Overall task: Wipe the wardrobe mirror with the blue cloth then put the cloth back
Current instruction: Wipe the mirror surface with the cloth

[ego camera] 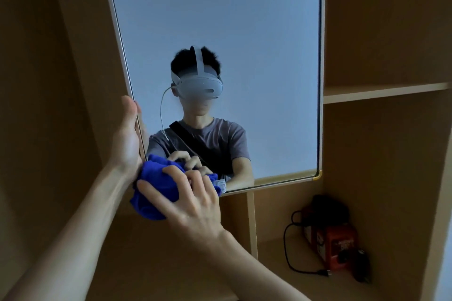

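The wardrobe mirror (244,19) is a tall framed pane, tilted, with a wooden wardrobe around it. My left hand (128,137) grips the mirror's left edge, thumb on the front of the frame. My right hand (188,198) grips the bunched blue cloth (156,188) and holds it against the mirror's lower left corner. The glass reflects a person wearing a white headset, along with the cloth and my fingers.
A wooden shelf (381,91) juts out at the right of the mirror. Below it, on the wardrobe floor, stands a red and black device (335,244) with a black cable (291,252) and plug. A thin wooden divider (252,222) runs down under the mirror.
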`<state>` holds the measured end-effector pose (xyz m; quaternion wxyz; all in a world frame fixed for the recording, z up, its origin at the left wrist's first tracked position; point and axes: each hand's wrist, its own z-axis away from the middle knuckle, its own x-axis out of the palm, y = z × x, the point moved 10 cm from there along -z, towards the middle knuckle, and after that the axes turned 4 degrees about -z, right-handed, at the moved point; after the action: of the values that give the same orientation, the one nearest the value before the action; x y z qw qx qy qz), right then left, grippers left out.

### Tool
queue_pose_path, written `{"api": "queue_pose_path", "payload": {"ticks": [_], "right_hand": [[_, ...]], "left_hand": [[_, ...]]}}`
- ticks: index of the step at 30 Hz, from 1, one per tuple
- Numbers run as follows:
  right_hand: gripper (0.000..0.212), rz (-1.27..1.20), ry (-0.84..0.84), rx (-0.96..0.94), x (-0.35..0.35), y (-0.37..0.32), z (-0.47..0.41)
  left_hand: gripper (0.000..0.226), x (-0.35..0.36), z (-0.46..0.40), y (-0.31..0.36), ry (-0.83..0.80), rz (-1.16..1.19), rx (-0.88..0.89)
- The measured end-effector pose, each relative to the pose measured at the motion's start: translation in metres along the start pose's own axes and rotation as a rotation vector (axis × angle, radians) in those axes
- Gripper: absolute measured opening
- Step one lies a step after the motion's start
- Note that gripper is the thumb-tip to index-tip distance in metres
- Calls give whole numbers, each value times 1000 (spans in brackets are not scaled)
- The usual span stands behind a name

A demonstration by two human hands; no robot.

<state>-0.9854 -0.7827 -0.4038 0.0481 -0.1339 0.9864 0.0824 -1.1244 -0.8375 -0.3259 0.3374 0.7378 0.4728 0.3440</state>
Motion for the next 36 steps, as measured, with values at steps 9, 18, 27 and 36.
{"api": "queue_pose_path", "payload": {"ticks": [9, 18, 27, 36], "right_hand": [[58, 211, 68, 69, -67, 108, 30], [47, 163, 179, 435, -144, 222, 21], [61, 107, 199, 438, -164, 254, -107], [64, 91, 165, 456, -188, 289, -294]], "left_hand": [[68, -5, -12, -8, 59, 130, 15], [49, -1, -12, -6, 5, 70, 13], [55, 11, -35, 94, 127, -310, 243], [46, 44, -130, 249, 119, -381, 295]]}}
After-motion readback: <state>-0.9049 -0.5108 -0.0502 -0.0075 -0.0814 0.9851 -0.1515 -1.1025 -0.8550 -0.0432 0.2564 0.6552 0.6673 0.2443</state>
